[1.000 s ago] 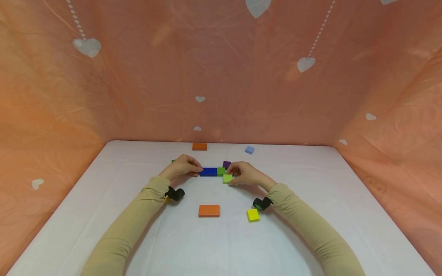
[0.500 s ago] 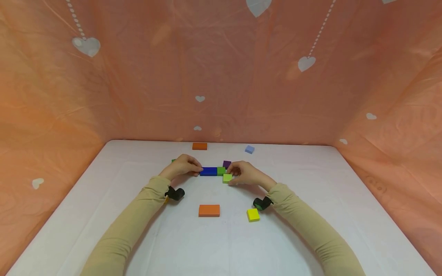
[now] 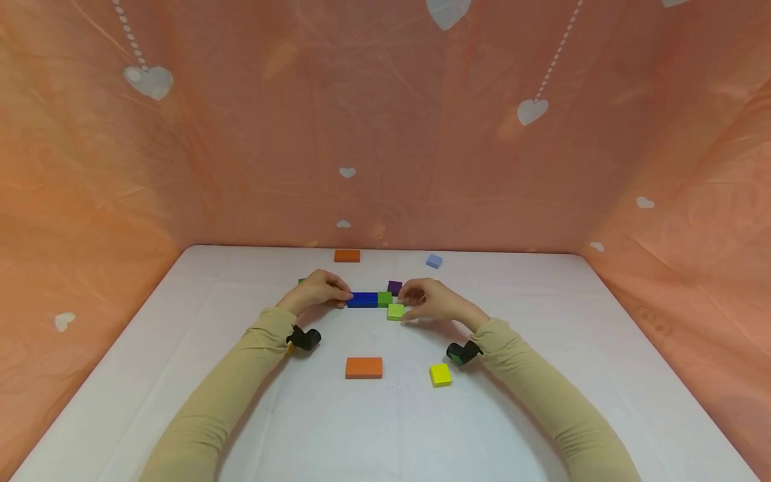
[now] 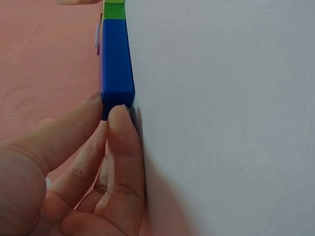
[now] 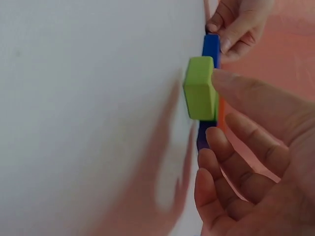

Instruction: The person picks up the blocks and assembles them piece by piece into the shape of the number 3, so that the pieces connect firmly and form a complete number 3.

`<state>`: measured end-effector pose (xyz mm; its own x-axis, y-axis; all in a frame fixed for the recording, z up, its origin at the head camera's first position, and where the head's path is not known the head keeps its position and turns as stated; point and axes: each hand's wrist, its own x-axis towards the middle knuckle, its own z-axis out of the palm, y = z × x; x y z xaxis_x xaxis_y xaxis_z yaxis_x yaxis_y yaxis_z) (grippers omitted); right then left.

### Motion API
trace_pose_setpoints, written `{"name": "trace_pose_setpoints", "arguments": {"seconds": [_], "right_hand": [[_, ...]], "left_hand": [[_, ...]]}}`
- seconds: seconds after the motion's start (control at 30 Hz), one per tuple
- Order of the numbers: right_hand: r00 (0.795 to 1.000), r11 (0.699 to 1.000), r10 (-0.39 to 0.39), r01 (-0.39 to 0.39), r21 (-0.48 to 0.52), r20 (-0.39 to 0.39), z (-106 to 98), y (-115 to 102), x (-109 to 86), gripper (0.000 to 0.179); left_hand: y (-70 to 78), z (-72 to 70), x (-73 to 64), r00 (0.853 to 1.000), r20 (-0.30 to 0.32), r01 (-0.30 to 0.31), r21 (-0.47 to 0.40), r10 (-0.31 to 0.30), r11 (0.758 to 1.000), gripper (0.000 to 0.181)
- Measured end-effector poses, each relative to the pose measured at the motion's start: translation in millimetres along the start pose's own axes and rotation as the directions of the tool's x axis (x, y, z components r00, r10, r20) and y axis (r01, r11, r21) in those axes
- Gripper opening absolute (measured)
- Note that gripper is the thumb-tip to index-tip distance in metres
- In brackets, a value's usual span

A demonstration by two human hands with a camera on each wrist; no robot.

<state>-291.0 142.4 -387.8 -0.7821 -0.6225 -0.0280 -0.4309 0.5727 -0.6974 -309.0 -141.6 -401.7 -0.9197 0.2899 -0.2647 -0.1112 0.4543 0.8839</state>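
Note:
My left hand [image 3: 319, 289] pinches the left end of a long dark blue block [image 3: 363, 300] between thumb and fingers. In the left wrist view the blue block [image 4: 117, 59] lies in line with a green block [image 4: 114, 11]. The green block [image 3: 385, 299] meets the blue one's right end, and a lime green block [image 3: 395, 312] sits just in front of it. My right hand [image 3: 438, 300] is beside the lime block with fingers loosely spread. In the right wrist view its thumb tip is at the lime block's [image 5: 199, 88] edge. Behind stands a purple block [image 3: 394, 288].
An orange block [image 3: 364, 367] and a yellow block [image 3: 440, 375] lie nearer on the white table [image 3: 337, 435]. Farther back are another orange block [image 3: 347, 256] and a light blue block [image 3: 434, 261]. A green piece [image 3: 302, 281] is partly hidden behind my left hand.
My right hand has shifted slightly to the right, its fingers easing away from the lime block. The left hand and the blocks have stayed where they were.

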Motion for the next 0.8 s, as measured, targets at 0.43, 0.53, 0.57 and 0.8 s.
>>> {"name": "trace_pose_setpoints", "arguments": {"seconds": [0.43,0.53,0.57,0.8], "right_hand": [[0.999,0.999,-0.05,0.05,0.014,0.02,-22,7,-23.8,0.042],[0.998,0.998,-0.058,0.057,0.027,0.027,-26,8,-30.5,0.044],[0.998,0.998,-0.06,0.06,0.029,0.029,-27,8,-32.9,0.044],[0.998,0.998,-0.058,0.058,0.013,0.033,-32,12,-50.7,0.043]], "left_hand": [[1.1,-0.4,-2.7,1.0,-0.001,-0.003,0.012,0.003,1.0,0.021],[0.8,-0.6,-2.2,1.0,0.001,-0.007,0.018,0.007,1.0,0.022],[0.9,-0.5,-2.2,1.0,0.001,-0.006,0.017,0.006,1.0,0.022],[1.3,0.9,-2.7,1.0,0.002,-0.006,0.01,0.006,1.0,0.022]]}}
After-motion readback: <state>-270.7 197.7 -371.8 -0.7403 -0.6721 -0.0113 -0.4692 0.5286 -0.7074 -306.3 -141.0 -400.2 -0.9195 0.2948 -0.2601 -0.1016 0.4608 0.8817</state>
